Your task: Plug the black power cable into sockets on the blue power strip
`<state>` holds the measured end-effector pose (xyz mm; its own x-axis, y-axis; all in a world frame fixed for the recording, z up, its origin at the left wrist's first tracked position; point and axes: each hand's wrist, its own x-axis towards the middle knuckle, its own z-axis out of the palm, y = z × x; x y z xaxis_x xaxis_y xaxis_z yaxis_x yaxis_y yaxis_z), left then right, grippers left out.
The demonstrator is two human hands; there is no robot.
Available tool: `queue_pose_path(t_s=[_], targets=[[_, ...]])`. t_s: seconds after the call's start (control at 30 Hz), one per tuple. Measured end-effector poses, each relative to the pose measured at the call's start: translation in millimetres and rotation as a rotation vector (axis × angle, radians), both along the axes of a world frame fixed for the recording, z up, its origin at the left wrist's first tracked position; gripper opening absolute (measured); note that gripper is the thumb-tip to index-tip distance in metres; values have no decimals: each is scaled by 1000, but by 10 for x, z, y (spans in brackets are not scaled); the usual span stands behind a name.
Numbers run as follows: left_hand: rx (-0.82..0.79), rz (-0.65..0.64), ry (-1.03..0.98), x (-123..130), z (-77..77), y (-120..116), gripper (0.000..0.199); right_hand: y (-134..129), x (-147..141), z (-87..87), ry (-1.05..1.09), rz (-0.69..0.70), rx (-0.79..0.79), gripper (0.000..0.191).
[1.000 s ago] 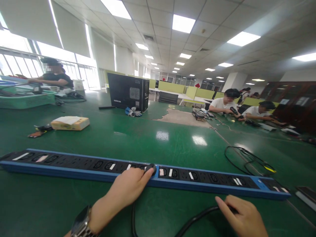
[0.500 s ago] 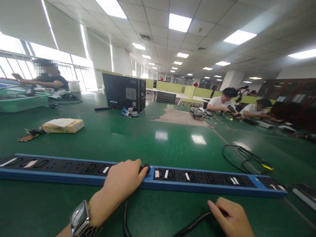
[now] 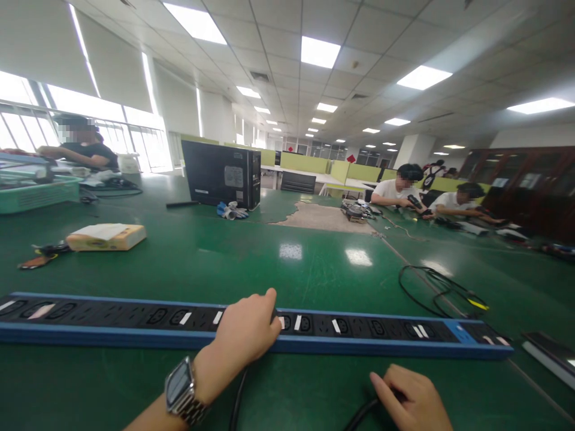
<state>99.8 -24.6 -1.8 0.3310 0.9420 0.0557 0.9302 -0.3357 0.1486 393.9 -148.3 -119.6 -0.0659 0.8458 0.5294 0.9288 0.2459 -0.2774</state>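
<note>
A long blue power strip (image 3: 359, 344) with black sockets and small white labels lies across the table in front of me. My left hand (image 3: 246, 323), with a metal-banded watch on its wrist, is over the strip's middle. Its fingers are closed around a black plug (image 3: 274, 313), mostly hidden behind the thumb and fingers; whether it sits in a socket I cannot tell. A thick black cable (image 3: 238, 398) runs down from beneath that hand. Nearer the front edge and to the right, my right hand (image 3: 411, 392) is closed on another stretch of black cable (image 3: 362, 413).
Behind the strip are a tissue pack (image 3: 108, 236), keys (image 3: 40, 257), a computer case (image 3: 220, 173) and gloves (image 3: 232, 210). A coiled black cable (image 3: 431, 287) lies right. A green basket (image 3: 40, 194) stands left. Several people sit around the table.
My left hand has shifted slightly right along the strip with the plug, covering the blue section that showed beside it. My right hand stays closed on the cable. The view has tilted slightly.
</note>
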Motion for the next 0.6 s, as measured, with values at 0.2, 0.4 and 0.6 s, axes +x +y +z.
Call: queue_pose_path(t_s=[0.2,0.4,0.6], targets=[[-22,31,-23,-32,7,99,18,8,-21,7,24,-8,-8,42],[-75,61,-38,-90,16,151,15,10,-22,4,17,8,8,44],[-69,71,-26,-69,-34,119,19,16,-45,35,23,4,4,45]])
